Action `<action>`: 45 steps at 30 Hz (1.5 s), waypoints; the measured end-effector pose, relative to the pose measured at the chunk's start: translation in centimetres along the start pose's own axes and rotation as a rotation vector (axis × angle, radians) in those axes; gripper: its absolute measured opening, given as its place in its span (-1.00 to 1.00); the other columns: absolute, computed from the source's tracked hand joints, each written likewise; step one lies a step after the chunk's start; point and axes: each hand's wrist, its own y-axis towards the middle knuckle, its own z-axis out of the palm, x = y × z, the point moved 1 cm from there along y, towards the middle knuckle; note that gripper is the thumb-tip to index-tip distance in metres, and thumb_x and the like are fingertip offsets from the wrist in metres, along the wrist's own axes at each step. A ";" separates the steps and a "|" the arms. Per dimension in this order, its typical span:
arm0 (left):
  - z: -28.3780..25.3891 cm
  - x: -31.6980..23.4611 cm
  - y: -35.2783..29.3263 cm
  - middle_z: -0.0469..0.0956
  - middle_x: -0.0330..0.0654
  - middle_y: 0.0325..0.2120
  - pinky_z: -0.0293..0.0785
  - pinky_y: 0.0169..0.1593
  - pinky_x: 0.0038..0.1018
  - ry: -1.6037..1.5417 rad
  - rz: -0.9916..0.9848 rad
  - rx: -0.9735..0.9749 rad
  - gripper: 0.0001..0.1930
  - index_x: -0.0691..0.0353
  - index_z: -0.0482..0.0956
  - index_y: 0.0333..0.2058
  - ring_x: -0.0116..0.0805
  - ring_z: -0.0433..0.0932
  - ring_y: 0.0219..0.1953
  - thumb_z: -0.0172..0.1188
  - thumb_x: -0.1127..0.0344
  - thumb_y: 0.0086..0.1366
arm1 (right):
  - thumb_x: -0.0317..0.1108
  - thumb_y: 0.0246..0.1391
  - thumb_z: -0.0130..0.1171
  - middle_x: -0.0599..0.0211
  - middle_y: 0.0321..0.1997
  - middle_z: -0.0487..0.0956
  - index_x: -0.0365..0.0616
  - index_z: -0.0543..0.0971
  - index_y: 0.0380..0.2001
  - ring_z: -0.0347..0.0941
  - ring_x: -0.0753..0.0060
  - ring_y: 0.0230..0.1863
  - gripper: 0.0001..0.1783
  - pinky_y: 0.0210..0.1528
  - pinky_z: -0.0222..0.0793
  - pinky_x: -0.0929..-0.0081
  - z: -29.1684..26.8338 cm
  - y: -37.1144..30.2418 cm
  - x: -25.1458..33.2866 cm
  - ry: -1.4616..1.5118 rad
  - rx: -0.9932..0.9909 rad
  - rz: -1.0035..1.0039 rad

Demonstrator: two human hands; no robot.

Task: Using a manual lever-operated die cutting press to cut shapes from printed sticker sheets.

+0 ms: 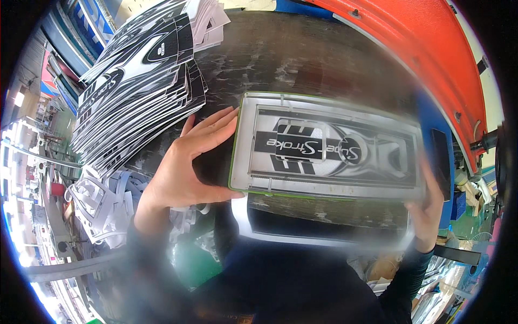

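A clear rectangular plate with a green edge and raised inner rims, which looks like a cutting die (245, 140), lies level in front of me. Through it shows a black, white and grey printed piece (340, 144). My left hand (178, 170) grips the plate's left end, thumb at the near corner and fingers along the far side. My right hand (429, 208), partly blurred, holds the right end. Below the near edge of the plate, a white sheet frame (244, 218) with a large cut-out opening sticks out toward me; whether anything holds it is hidden.
A tall fanned stack of printed sheets (132, 92) stands at the far left of the dark worn table (259, 48). White cut-out scraps (100, 202) pile up at the left. A red curved machine part (415, 54) arches over the right. A dark flat phone-like object (441, 162) lies on blue beside it.
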 end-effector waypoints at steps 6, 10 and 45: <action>-0.2 -0.6 -0.3 0.27 -0.12 0.25 -0.33 0.33 0.13 0.012 -0.010 -0.009 0.00 0.18 0.29 0.23 -0.13 0.10 0.36 0.53 0.27 -0.30 | -0.08 -0.17 0.23 0.00 0.31 0.28 -0.35 0.27 0.23 0.20 0.21 0.33 -0.10 0.33 0.03 0.36 0.0 0.0 0.1 0.006 0.007 0.011; -0.1 -0.6 0.0 0.29 -0.12 0.24 -0.33 0.33 0.14 0.004 -0.010 -0.011 0.00 0.19 0.30 0.22 -0.13 0.11 0.35 0.54 0.27 -0.31 | -0.05 -0.15 0.23 -0.03 0.31 0.28 -0.38 0.26 0.23 0.19 0.20 0.33 -0.09 0.34 0.02 0.35 0.0 0.0 0.0 0.009 -0.001 0.019; 0.2 -1.7 -0.4 0.10 0.04 0.30 -0.13 0.29 0.14 0.090 0.025 -0.063 -0.17 0.16 0.20 0.25 0.06 0.02 0.36 0.24 0.14 -0.05 | -0.19 0.22 0.05 0.05 0.29 0.27 -0.18 0.28 0.25 0.15 0.28 0.35 -0.42 0.28 0.12 0.36 -7.6 3.5 -2.9 -0.147 -0.891 -0.093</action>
